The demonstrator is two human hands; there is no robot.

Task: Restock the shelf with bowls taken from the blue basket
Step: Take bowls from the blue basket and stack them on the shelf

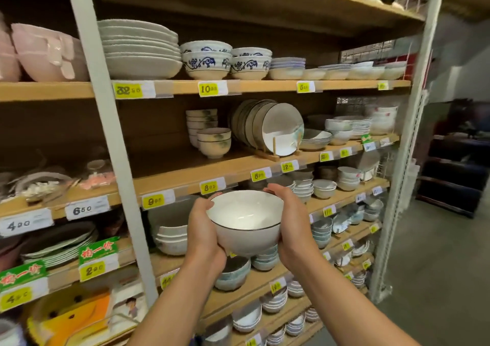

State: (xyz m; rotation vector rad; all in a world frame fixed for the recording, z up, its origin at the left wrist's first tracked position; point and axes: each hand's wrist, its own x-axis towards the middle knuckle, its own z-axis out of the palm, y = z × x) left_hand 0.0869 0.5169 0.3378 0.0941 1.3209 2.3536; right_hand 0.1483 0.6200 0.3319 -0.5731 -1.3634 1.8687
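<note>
A white bowl (245,220) with a thin dark rim is held up in front of the wooden shelf (185,174), just below the board with the yellow price tags. My left hand (205,231) grips its left side, thumb on the rim. On the opposite side my right hand (289,229) cups the bowl, fingers curled round its far edge. The bowl is upright and looks empty inside. On the shelf above stand two small stacks of matching footed bowls (213,143). The blue basket is out of view.
Dark-rimmed plates (281,128) lean in a wooden rack right of the footed bowls. Stacked white plates (140,49) and blue-patterned bowls (206,59) fill the shelf above. A white upright post (106,123) stands left. Lower shelves hold many small bowls. An aisle floor (437,266) lies right.
</note>
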